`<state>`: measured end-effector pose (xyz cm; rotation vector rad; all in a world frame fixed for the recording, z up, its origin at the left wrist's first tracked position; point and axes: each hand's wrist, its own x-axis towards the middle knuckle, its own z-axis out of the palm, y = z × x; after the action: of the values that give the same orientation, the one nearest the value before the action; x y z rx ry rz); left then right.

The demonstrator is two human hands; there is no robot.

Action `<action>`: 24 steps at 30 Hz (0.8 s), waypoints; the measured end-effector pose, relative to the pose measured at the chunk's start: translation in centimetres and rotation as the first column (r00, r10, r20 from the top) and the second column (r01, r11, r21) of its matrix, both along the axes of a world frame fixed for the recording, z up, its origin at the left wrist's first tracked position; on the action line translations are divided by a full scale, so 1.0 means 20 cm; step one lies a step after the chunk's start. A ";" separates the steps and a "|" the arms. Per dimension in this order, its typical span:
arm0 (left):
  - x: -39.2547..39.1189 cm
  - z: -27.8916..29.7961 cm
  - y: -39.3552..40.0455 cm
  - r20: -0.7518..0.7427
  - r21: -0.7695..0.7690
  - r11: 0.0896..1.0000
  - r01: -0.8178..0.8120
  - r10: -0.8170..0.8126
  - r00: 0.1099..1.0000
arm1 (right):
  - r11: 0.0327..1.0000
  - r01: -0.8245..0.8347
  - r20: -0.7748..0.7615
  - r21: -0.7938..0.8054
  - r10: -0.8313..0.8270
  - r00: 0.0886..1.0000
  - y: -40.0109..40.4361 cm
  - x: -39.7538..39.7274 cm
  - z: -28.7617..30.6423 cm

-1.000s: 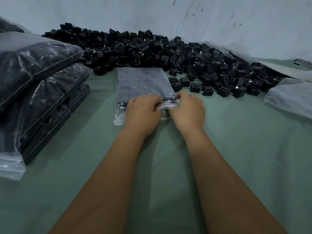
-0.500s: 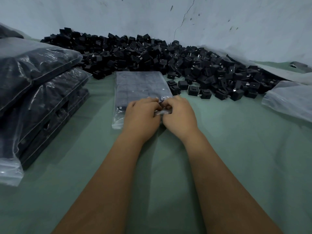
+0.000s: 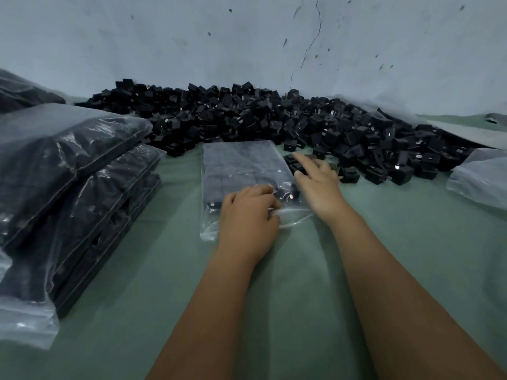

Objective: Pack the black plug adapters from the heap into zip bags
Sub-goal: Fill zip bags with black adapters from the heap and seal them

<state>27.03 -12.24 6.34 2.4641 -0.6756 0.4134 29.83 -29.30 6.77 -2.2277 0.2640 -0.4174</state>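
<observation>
Two hands are at work: the clear plastic zip bag point(image 3: 241, 171), nearly filled with rows of adapters, is pinched at its open mouth by the left hand point(image 3: 248, 215). Just beyond that grip, the right hand point(image 3: 319, 182) is stretched out, fingers straight and empty, toward the heap of black plug adapters point(image 3: 274, 119). Filling is judged under way; next, loose adapters just past the fingertips need gathering.

Both bare forearms reach up from the bottom of the frame. The left hand point(image 3: 248, 215) sits at centre, fingers curled down. The right hand point(image 3: 319, 182), just right of it, stretches forward with fingers spread.
</observation>
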 end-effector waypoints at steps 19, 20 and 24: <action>0.04 -0.01 0.00 -0.055 -0.031 0.999 0.007 -0.009 0.998 | 0.857 0.345 0.308 0.382 -0.470 0.827 -0.02 -0.08 0.01; 0.03 -0.01 0.00 -0.058 -0.032 0.999 0.007 -0.009 0.998 | 0.851 0.352 0.308 0.391 -0.481 0.821 0.00 -0.11 0.01; 0.01 0.00 0.00 -0.056 -0.025 1.000 0.011 -0.012 0.998 | 0.850 0.293 0.321 0.437 -0.452 0.832 0.14 -0.25 0.02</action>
<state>27.31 -12.16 6.39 2.4380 -0.6578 0.3447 24.79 -26.40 7.15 -1.6547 0.5166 -0.9624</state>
